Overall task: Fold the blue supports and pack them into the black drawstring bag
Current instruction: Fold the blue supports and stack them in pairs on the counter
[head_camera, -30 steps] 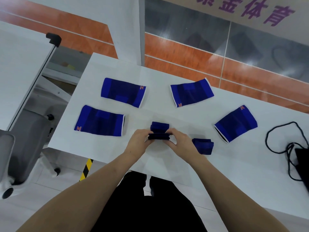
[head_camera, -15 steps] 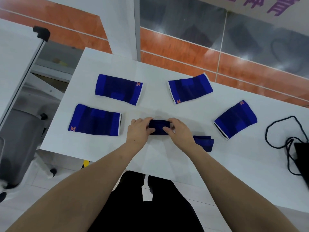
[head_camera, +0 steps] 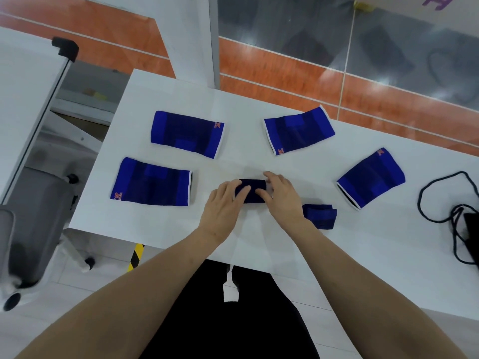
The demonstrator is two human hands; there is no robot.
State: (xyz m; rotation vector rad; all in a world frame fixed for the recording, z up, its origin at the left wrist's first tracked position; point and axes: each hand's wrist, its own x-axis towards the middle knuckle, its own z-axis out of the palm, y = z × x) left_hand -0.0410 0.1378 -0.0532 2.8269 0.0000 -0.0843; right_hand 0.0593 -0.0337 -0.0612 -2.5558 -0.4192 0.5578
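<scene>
A folded dark blue support (head_camera: pixel 253 190) lies on the white table (head_camera: pixel 259 99) near its front edge. My left hand (head_camera: pixel 225 203) presses on its left end and my right hand (head_camera: pixel 281 196) on its right end, fingers flat on it. Another folded support (head_camera: pixel 320 215) lies just right of my right wrist. Several flat blue supports lie around: far left (head_camera: pixel 187 133), near left (head_camera: pixel 151 182), far middle (head_camera: pixel 298 130) and right (head_camera: pixel 370 177). The black drawstring bag (head_camera: pixel 473 229) shows at the right edge, with its cord (head_camera: pixel 427 198) looped on the table.
A grey office chair (head_camera: pixel 31 216) and a white desk stand to the left of the table. Beyond the far edge is a white pillar (head_camera: pixel 186 35) and an orange and grey tiled floor.
The support was raised and half folded between my hands a second ago. Now it lies folded flat on the table and both hands press down on it.
</scene>
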